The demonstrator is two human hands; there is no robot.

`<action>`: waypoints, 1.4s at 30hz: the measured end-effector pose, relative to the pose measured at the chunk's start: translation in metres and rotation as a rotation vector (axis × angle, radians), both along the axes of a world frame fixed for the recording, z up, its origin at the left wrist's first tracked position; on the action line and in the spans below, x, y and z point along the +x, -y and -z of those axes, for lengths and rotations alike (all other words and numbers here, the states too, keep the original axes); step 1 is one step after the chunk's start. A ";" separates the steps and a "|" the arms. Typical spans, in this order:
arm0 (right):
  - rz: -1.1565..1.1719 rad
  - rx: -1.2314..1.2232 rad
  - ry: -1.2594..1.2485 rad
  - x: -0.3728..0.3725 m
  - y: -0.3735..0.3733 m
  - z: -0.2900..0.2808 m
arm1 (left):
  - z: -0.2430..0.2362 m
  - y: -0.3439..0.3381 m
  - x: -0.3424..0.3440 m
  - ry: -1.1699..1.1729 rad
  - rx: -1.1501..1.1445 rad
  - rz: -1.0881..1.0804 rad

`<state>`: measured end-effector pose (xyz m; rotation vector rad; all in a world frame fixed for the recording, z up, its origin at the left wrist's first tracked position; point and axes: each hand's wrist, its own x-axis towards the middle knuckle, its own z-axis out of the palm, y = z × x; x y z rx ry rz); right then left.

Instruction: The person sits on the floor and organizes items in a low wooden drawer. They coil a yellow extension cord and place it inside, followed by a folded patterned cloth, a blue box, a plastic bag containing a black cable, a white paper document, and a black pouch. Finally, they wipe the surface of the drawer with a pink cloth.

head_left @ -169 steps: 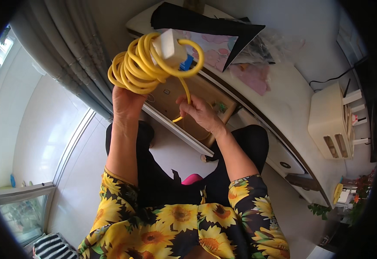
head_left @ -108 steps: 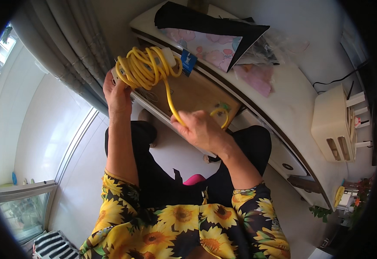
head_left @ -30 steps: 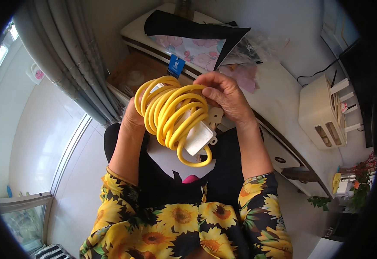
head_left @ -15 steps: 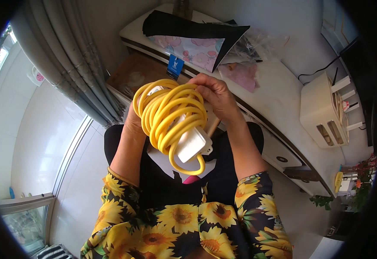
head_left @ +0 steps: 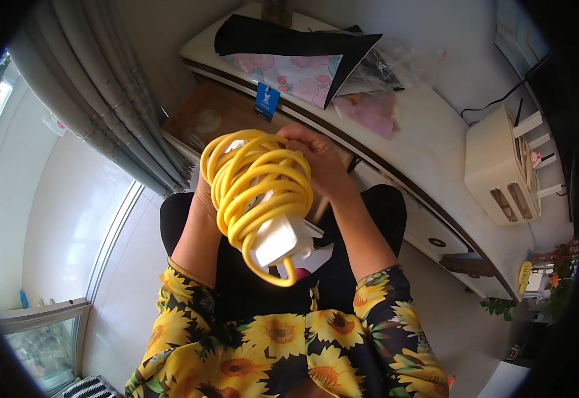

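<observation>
A thick yellow extension cord (head_left: 259,182) is wound in many loops around a white power strip (head_left: 281,240), held above my lap. One loop hangs at the bundle's lower end, beside the white block. My left hand (head_left: 204,198) grips the bundle from its left side and from behind; most of its fingers are hidden by the coils. At the upper right of the bundle, my right hand (head_left: 317,156) is closed on the cord, its thumb and fingers bent against the top loops.
Ahead stands a long white cabinet (head_left: 428,152) with an open drawer (head_left: 216,109). On it lie a black and floral cloth (head_left: 296,63), clear plastic bags and a cream box (head_left: 498,169) with slots. A grey curtain (head_left: 97,93) hangs at the left.
The bundle has shifted slightly left and down and tilted, so the white block's end sits lower. My right hand has moved with it, still at the top loops.
</observation>
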<state>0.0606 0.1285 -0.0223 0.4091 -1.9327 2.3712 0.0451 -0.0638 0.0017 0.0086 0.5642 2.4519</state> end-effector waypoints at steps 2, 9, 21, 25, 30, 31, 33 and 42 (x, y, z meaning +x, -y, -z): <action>0.024 -0.147 0.083 0.006 0.006 0.001 | 0.002 -0.002 -0.004 0.001 -0.018 -0.030; 0.047 -0.251 0.229 0.019 0.007 -0.002 | 0.027 0.002 -0.029 -0.136 0.118 0.054; -0.006 -0.673 0.311 0.032 -0.004 0.037 | 0.065 -0.002 -0.051 -0.246 0.041 0.008; -0.058 -0.612 0.281 0.028 -0.016 0.060 | 0.062 -0.011 -0.046 -0.304 -0.077 0.010; -0.213 -0.656 0.398 0.042 -0.019 0.026 | 0.067 0.000 -0.050 -0.396 -0.176 0.106; -0.255 -0.574 0.350 0.040 -0.023 0.032 | 0.065 0.002 -0.050 -0.402 -0.196 0.130; -0.327 -0.404 0.255 0.034 -0.027 0.032 | 0.059 -0.001 -0.047 -0.435 -0.243 0.140; -0.290 -0.330 0.376 0.033 -0.036 0.026 | 0.059 -0.001 -0.050 -0.504 -0.350 0.185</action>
